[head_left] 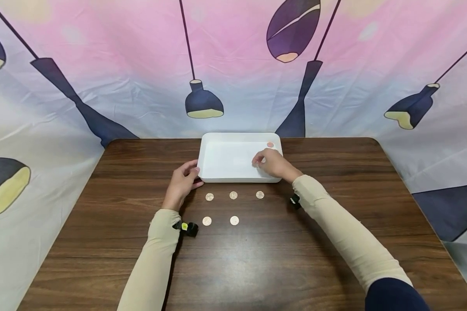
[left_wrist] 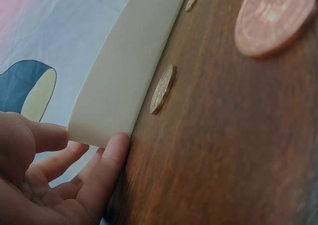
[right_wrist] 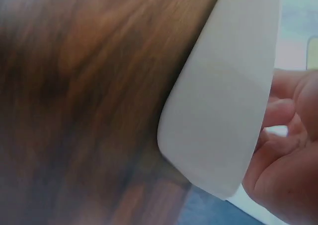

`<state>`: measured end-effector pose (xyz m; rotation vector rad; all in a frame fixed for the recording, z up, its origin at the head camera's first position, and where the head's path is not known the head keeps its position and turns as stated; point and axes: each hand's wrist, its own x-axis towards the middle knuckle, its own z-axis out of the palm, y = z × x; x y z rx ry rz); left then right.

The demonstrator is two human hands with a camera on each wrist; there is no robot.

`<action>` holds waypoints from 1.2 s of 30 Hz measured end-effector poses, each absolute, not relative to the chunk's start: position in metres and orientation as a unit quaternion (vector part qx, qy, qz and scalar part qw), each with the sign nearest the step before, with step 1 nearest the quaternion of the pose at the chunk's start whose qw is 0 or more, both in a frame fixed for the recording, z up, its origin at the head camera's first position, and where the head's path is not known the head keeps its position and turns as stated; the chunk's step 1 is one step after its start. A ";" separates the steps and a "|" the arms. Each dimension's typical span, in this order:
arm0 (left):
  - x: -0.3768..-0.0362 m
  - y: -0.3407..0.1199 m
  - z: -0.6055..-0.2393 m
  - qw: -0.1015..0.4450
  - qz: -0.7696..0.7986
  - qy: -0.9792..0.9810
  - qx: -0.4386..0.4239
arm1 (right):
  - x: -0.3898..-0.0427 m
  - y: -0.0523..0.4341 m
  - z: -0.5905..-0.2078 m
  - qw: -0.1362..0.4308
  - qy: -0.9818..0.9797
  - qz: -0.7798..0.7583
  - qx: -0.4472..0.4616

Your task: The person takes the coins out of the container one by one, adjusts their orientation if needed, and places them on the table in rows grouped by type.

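Note:
My left hand holds the near left corner of a white tray, its fingers and thumb touching the wall and rim, as the left wrist view also shows. Over the tray's right part is my right hand, thumb and forefinger bent towards each other low over the floor. I cannot tell whether something small is between those fingertips. A reddish coin lies inside, near the tray's far right corner. In the right wrist view the tray wall hides part of the right hand's fingers.
Several coins lie on the brown wooden table in front of the tray: a row of three, including a coin, and two nearer ones, including a coin. A printed cloth hangs behind the table's far edge.

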<state>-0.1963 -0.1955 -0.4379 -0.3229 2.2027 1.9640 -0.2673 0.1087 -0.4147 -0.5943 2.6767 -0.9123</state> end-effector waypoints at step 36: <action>-0.198 -0.195 -0.436 0.095 0.657 0.738 -0.124 | -0.280 0.099 -0.420 0.195 0.922 -0.285 -0.176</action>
